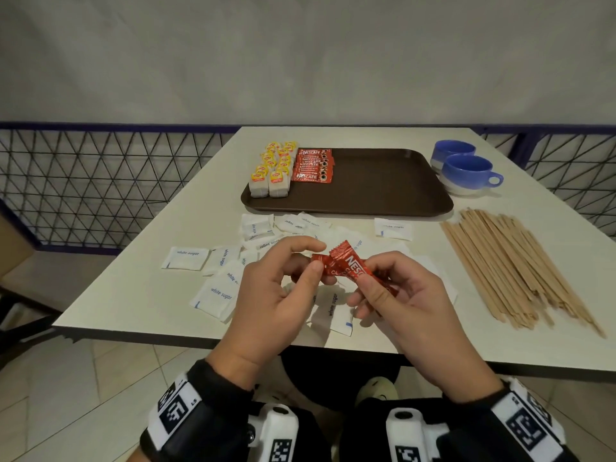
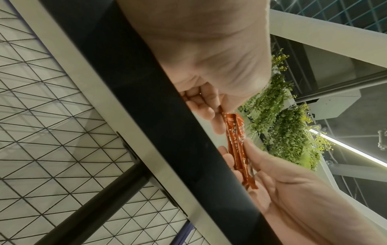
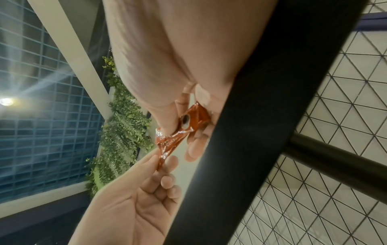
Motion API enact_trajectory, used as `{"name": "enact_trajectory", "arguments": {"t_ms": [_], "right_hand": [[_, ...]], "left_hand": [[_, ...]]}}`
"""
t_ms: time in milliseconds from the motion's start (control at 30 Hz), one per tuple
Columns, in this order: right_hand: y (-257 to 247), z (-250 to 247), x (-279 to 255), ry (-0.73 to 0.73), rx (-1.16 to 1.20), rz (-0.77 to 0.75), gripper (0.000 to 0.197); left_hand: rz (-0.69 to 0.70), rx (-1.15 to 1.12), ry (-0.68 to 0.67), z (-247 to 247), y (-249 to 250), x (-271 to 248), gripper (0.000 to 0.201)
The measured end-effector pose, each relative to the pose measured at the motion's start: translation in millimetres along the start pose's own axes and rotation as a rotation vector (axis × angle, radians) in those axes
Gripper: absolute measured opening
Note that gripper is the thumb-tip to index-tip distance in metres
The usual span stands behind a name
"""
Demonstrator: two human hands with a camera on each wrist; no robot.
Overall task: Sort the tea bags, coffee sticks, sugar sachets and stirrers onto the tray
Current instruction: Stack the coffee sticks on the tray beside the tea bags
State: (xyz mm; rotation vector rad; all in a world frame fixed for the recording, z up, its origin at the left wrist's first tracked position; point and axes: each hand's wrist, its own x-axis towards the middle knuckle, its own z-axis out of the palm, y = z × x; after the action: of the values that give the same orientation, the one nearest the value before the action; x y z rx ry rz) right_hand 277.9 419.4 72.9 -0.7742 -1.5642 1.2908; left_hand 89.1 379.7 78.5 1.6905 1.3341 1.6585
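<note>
My wrist bands (image 1: pixel 180 408) with printed markers sit nearest the camera, at the near desk (image 1: pixel 133 295) edge. Above the desk, my left hand (image 1: pixel 270 295) and right hand (image 1: pixel 406 308) both hold red coffee sticks (image 1: pixel 346 265). Left grip: thumb and forefinger pinched on one end of the sticks. Right grip: thumb and fingers clamped on the other end. The wrist views show at least two sticks held together; the exact count cannot be told.

Under and around my hands, white sugar sachets (image 1: pixel 213 295) lie scattered on the desk, some overlapping, one (image 1: pixel 393 228) apart near the tray's front edge. To the right, the wooden stirrers (image 1: pixel 510 265) lie in a loose fanned pile on the desk, off the tray.

The brown tray (image 1: pixel 383 191) sits at the far middle of the desk. On its left end, tea bags (image 1: pixel 273 168) with yellow tags stand in two rows. Just beside them, to their right, more coffee sticks (image 1: pixel 313 165) lie stacked in a column.

Two blue cups (image 1: pixel 466 171) stand on the desk right of the tray, touching each other.
</note>
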Motion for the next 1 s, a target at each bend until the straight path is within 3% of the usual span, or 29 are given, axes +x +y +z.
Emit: {"name": "enact_trajectory", "arguments": {"t_ms": [300, 533, 1000], "right_hand": [[7.5, 1.8, -0.5, 0.052, -0.184, -0.081, 0.010], [2.8, 2.2, -1.3, -0.020, -0.072, 0.012, 0.012], [5.4, 3.1, -2.7, 0.021, -0.039, 0.078, 0.031]], "left_hand": [[-0.029, 0.036, -0.109, -1.6, -4.5, 3.5, 0.027], [-0.083, 0.011, -0.113, -1.9, -1.5, 1.8, 0.022], [-0.143, 0.038, -0.133, -2.0, 0.1, 4.9, 0.029]]}}
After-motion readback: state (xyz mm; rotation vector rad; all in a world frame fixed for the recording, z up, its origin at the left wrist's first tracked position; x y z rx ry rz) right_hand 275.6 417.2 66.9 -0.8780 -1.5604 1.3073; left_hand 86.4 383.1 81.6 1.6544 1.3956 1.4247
